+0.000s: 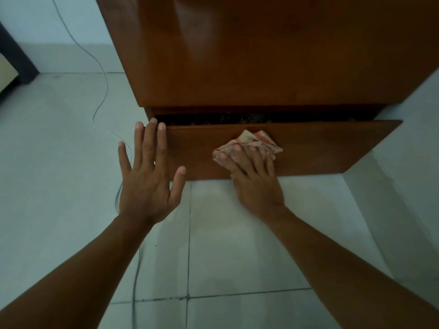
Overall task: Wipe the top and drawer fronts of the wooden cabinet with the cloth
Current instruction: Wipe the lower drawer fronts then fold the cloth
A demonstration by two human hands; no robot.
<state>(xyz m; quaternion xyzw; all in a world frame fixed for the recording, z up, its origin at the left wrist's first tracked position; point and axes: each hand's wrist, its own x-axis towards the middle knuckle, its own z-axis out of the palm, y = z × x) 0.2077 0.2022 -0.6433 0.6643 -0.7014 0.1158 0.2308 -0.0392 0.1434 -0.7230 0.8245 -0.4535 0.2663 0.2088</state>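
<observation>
Where the drawer overhangs pale tiles, right hand presses cloth

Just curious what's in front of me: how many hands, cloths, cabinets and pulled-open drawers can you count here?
Hands: 2, left hand and right hand
Cloth: 1
Cabinet: 1
Open drawer: 1
Total: 5

left hand: bare, short rounded nails on all five fingers | right hand: bare, short nails | left forearm: bare from wrist to near edge | right forearm: bare likewise
</observation>
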